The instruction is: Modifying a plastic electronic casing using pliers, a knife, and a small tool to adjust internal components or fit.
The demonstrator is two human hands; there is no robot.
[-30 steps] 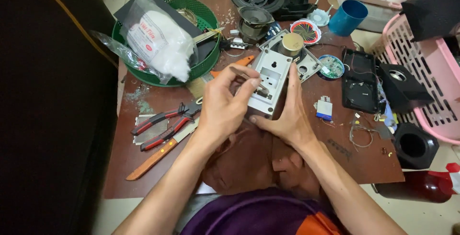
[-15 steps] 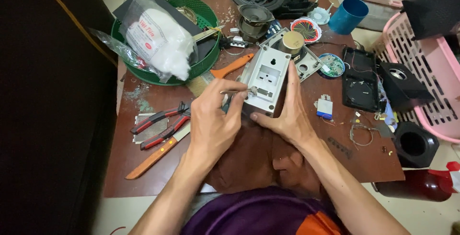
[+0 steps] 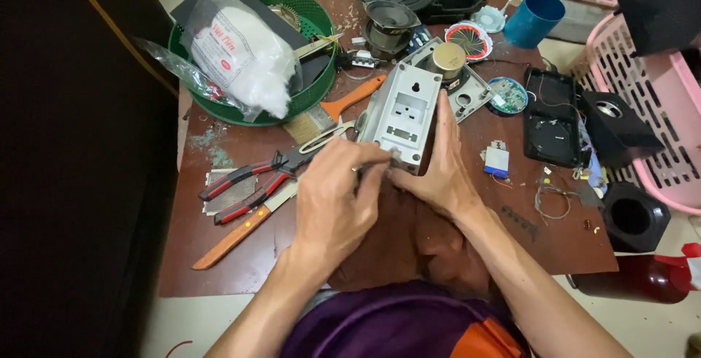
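Cluttered reddish-brown worktable [image 3: 219, 256], a brown cloth [image 3: 409, 241] at its near edge: the grey rectangular metal casing [image 3: 400, 113] lies mid-table, its near end on the cloth, the right hand [image 3: 438, 172] cupped half-open against its right side while the left hand [image 3: 336, 197] pinches a slim tool at the near edge (tip hidden). Best done, I judge, with firm bracing and light pressure. Far left, a clear plastic bag of white fluff [image 3: 244, 55] with a red-printed label lies in a green round basket [image 3: 310, 99].
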